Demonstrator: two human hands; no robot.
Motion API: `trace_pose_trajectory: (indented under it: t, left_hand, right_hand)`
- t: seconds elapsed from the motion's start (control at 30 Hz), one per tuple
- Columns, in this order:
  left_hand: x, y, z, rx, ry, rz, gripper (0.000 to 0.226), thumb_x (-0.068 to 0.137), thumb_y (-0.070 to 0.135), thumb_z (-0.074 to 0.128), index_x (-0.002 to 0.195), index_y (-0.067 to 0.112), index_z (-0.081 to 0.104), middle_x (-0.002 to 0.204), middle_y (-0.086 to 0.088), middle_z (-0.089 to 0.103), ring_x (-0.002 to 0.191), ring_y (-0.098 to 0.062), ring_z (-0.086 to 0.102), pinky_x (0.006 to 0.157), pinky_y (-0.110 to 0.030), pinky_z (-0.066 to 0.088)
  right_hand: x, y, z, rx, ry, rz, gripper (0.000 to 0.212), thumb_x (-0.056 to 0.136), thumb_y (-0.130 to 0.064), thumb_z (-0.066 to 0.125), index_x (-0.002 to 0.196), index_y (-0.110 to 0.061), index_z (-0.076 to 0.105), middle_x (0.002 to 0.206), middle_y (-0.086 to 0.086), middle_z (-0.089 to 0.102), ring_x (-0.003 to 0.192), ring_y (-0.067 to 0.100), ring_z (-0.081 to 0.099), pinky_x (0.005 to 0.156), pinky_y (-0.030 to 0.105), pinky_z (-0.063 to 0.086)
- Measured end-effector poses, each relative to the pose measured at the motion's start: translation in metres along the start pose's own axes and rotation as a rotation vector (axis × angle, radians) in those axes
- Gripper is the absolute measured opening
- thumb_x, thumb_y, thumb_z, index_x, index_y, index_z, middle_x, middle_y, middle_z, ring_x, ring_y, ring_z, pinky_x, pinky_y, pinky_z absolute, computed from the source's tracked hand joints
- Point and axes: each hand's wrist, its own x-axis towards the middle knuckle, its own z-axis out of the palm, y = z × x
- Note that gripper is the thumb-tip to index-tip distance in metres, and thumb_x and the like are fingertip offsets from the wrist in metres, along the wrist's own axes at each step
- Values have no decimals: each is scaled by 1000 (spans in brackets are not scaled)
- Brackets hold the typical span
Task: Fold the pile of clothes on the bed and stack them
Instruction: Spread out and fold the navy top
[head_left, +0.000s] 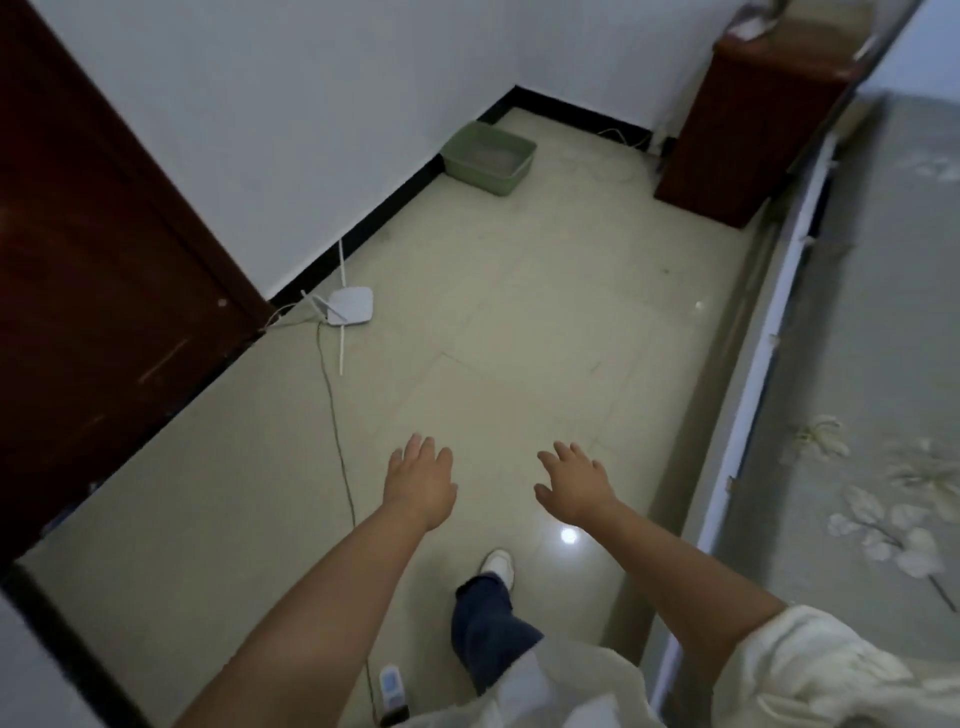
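My left hand (420, 480) and my right hand (574, 483) are stretched out over the tiled floor, fingers spread and holding nothing. The bed (878, 364) with a grey flowered cover runs along the right side of the view, to the right of my right hand. No pile of clothes shows on the visible part of the bed. My leg in dark trousers and a white shoe (497, 567) steps forward below my hands.
A white router (350, 306) with a trailing cable lies on the floor by the wall near a dark wooden door (93, 291). A green plastic bin (488, 157) stands in the far corner. A wooden bedside cabinet (748, 135) stands at the bed's head. A small device (390, 688) lies near my feet.
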Motion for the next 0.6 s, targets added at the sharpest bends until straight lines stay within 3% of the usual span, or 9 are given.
trace_pose_trajectory:
  t: [0.17,0.37,0.6]
  left_hand:
    - [118,21,-86,82,49,87,52,98,34,32,143,13,20,154,-10,10,143,-27,1,114,-42,8]
    - [247,64,-169,148,22,259,54,99,34,27,146,14,10,155,-10,3,143,-25,-2,114,-44,3]
    - [419,163,-280,325,50,549,54,98,32,31,146,12,13,154,-12,8,143,-26,1,113,-46,5]
  right_hand:
    - [86,39,-90,45,76,89,51,95,-32,40,142,-15,27,151,5,20,141,23,13,111,43,19]
    - [182,90,-174,113,119,193,49,94,-31,41,139,-13,33,147,5,28,139,23,18,109,41,23]
    - [285,191,-274,295,214,404,50,94,-29,41,140,-13,32,147,6,29,137,22,22,109,36,27]
